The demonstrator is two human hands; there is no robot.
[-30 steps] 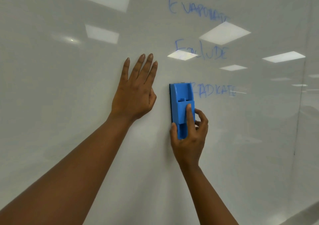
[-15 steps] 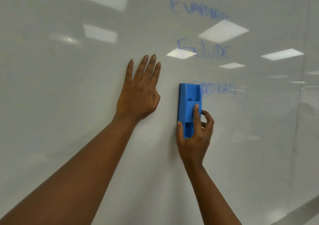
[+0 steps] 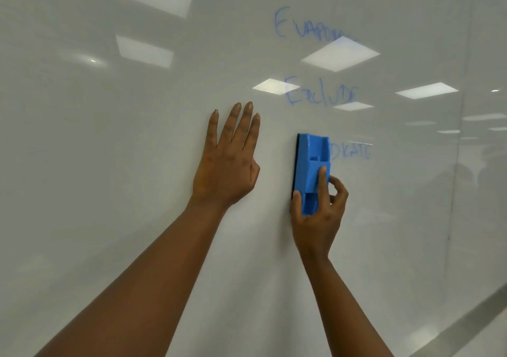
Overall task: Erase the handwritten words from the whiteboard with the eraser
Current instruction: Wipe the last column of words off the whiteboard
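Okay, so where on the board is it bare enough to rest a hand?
Bare: the whiteboard left of the left hand, and below the eraser that the right hand holds. Crowded: upper right, the blue words.

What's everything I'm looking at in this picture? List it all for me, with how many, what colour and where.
whiteboard: one, glossy white, fills nearly the whole view.
handwritten words: three lines, blue marker, upper right of the board, stacked; the lowest is partly wiped or hidden, its remaining letters just right of the eraser.
eraser: one, blue plastic with a dark pad edge, upright against the board, right of centre.
ceiling light reflections: several, bright white, scattered over the board's upper half.
grey ledge or frame: one, bottom right corner.
left hand: one, fingers straight, flat on the board left of the eraser.
right hand: one, gripping the eraser's lower end.
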